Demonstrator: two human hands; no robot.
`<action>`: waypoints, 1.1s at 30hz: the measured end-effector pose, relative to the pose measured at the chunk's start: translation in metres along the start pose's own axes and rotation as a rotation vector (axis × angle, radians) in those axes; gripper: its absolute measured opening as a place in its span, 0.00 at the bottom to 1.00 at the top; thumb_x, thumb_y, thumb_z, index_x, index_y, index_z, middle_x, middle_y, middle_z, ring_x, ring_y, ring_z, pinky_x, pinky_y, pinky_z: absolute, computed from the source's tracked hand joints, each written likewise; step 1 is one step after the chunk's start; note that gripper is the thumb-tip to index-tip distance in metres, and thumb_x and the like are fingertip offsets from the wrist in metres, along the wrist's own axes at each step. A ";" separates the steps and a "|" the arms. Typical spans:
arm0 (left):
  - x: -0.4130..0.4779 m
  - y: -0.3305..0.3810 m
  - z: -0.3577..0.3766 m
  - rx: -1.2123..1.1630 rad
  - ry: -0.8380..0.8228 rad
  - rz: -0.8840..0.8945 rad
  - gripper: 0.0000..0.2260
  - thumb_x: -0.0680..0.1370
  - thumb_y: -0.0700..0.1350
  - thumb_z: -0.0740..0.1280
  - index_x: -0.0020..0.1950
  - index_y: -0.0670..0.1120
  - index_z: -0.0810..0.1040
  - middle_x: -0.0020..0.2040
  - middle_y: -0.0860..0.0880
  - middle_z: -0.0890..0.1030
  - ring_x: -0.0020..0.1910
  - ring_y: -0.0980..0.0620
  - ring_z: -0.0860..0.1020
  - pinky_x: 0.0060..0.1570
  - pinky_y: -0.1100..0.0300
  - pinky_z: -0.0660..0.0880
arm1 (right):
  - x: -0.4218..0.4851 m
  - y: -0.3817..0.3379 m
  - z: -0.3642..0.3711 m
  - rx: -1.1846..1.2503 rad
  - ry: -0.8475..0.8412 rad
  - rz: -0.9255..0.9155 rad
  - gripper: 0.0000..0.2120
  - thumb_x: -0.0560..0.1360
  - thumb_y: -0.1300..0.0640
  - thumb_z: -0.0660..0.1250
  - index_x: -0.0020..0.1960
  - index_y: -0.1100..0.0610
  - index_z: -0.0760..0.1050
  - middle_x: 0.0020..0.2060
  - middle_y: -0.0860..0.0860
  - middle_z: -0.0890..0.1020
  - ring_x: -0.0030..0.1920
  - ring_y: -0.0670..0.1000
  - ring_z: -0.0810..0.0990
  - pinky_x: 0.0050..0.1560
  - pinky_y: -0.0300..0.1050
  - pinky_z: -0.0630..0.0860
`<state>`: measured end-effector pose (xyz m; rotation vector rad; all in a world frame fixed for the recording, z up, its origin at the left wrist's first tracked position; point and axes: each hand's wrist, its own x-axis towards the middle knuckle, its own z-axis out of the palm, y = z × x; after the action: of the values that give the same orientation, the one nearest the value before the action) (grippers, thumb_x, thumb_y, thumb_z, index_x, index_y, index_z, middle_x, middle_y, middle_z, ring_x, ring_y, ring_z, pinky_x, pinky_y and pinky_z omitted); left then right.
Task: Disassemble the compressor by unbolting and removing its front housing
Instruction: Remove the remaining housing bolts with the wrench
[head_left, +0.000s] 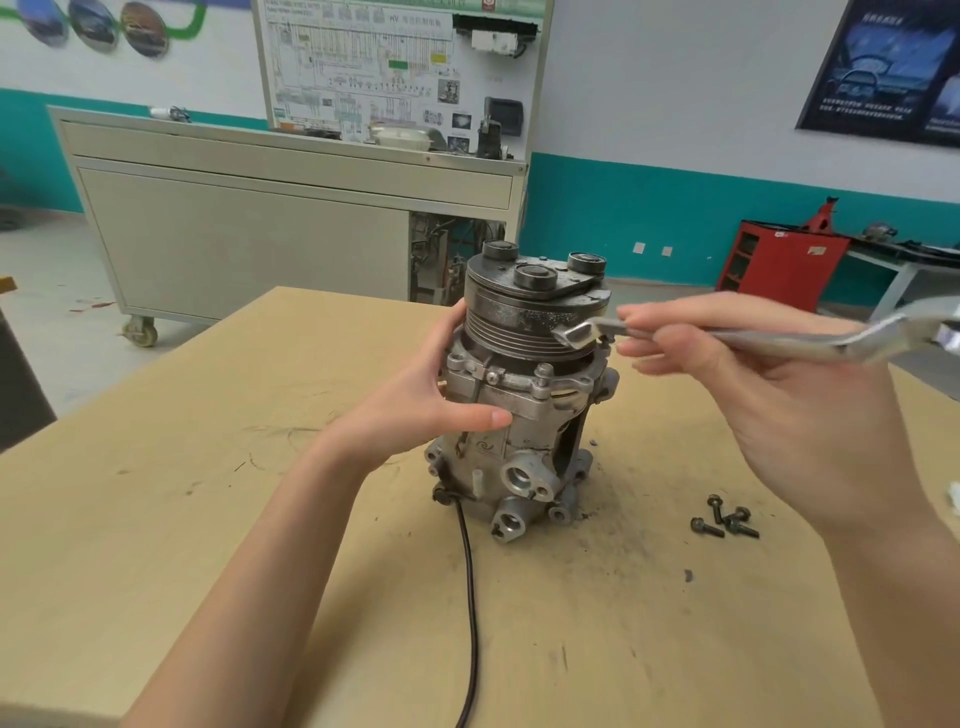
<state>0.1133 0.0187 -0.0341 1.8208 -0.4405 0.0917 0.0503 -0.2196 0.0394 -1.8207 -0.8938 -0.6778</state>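
The table (208, 519) held the compressor (519, 426), stood on end near the middle w/ its pulley (519, 332) up. The front housing (519, 384) was still on the body, so the main job wasn't done yet.

The left hand (441, 400) was wrapped round the compressor's left side, thumb across the front, prob. to keep it steady. The right hand (779, 395) gripped a wrench (779, 340) by the handle. The wrench's open end was up by the pulley grooves.

A black cable (470, 597) ran from the base toward the near edge. Four loose bolts (724, 517) lay in a little pile toward the right edge, apart from the compressor. One small bolt (605, 339) still stood in the housing rim, just under the wrench; I couldn't tell if they touched. My guess: four out, at least one left, then lift the housing off.

Writing: the big board (400, 67) at the back showed what looked like "HV", the rest too small to read. The dark poster (893, 67) had words, also too small. The compressor had a swirl mark (480, 448), no name.
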 end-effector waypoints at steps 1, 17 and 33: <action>0.000 0.000 0.000 0.002 0.002 0.000 0.49 0.64 0.48 0.78 0.78 0.56 0.52 0.66 0.65 0.68 0.59 0.70 0.74 0.49 0.77 0.71 | 0.003 -0.002 0.002 -0.087 0.009 -0.045 0.07 0.76 0.57 0.66 0.51 0.57 0.80 0.43 0.50 0.84 0.43 0.49 0.84 0.45 0.50 0.81; -0.015 0.011 0.011 0.059 0.063 0.054 0.25 0.78 0.34 0.61 0.73 0.32 0.57 0.56 0.57 0.70 0.44 0.80 0.71 0.43 0.85 0.65 | -0.006 -0.028 0.085 -1.081 0.017 -0.498 0.13 0.79 0.66 0.59 0.41 0.63 0.81 0.30 0.52 0.77 0.27 0.49 0.75 0.25 0.39 0.67; -0.006 0.009 0.003 0.036 0.030 0.002 0.49 0.64 0.47 0.77 0.78 0.56 0.53 0.72 0.57 0.68 0.67 0.61 0.71 0.70 0.53 0.68 | 0.000 0.066 0.037 1.129 0.224 0.635 0.23 0.82 0.61 0.53 0.34 0.59 0.80 0.40 0.58 0.85 0.37 0.51 0.84 0.37 0.37 0.79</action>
<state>0.1041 0.0158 -0.0286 1.8521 -0.4214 0.1289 0.1067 -0.2033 -0.0087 -0.8673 -0.3433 0.0757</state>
